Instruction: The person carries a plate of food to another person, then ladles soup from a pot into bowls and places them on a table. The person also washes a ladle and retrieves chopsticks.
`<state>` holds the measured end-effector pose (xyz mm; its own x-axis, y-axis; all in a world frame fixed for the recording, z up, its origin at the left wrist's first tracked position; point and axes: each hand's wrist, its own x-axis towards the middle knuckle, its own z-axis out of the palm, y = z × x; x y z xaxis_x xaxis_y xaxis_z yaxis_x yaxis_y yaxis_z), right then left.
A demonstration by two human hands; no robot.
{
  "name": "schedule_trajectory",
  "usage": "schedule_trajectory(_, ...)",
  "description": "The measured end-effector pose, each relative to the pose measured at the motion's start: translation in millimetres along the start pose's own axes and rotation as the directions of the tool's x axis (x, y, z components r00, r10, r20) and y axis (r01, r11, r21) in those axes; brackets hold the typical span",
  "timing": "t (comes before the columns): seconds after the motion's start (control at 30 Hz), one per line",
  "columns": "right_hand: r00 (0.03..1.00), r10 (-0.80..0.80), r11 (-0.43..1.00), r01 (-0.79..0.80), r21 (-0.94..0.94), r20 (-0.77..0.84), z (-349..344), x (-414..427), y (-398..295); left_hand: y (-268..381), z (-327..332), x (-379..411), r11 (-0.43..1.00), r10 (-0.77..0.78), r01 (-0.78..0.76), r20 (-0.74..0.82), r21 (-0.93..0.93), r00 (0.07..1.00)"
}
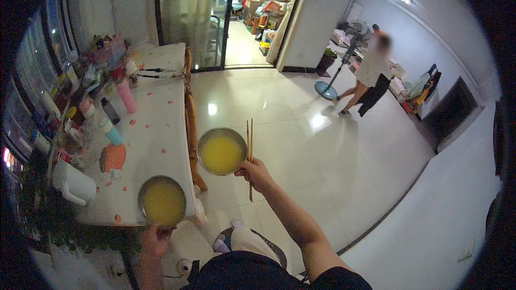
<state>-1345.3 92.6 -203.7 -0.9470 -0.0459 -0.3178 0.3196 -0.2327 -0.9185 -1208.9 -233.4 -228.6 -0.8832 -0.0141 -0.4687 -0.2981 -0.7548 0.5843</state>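
My right hand grips the rim of a metal bowl filled with yellow liquid, held out over the tiled floor. A pair of chopsticks is pinched in the same hand, upright beside the bowl. At the table's near corner, my left hand grasps the near rim of a second metal bowl, also full of yellow liquid. That bowl appears above the tablecloth; whether it touches the cloth cannot be told.
A white pitcher, a turquoise bottle, a dark bottle and a pink tumbler stand on the table. Wooden chairs line its right side. Farther right, a person is near a standing fan.
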Motion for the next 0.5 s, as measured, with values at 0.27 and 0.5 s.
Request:
schedule_trajectory(0.27, 0.995, 0.075, 0.996, -0.071, -0.048, 0.071, 37, 151, -9, 15, 13, 105, 0.996, 0.074, -0.073, -0.015, 0.055, 0.997)
schedule_trajectory(0.5, 0.963, 0.184, 0.981, -0.192, 0.022, 0.199, 83, 270, 10, 15, -4, 183, 0.993, 0.120, -0.120, -0.015, 0.004, 0.993)
